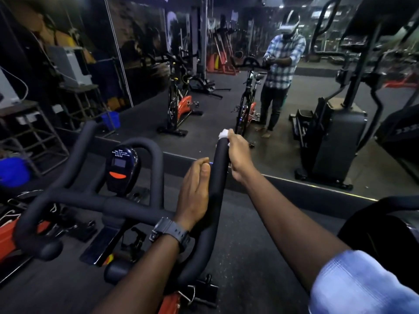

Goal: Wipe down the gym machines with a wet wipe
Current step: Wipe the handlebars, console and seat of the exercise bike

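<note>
White wet wipe [223, 133] is sitting at the handlebar [218, 177] tip, twelve o'clock, pinched there by the right hand [240, 155]. At nine o'clock of the bar, the left hand [195, 191] is resting flat, fingers straight.

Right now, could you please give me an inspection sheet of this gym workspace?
Surface: dark rubber floor.
Job's things: black padded handlebar of the spin bike; crumpled white wet wipe at its tip.
Clutter: blue plastic crate beside a metal stool.
Hands: right hand grips the wipe against the bar end; left hand, fingers straight, rests on the bar.
Cables: white cable at left.
Surroundings: wall mirror; black bike console.
</note>
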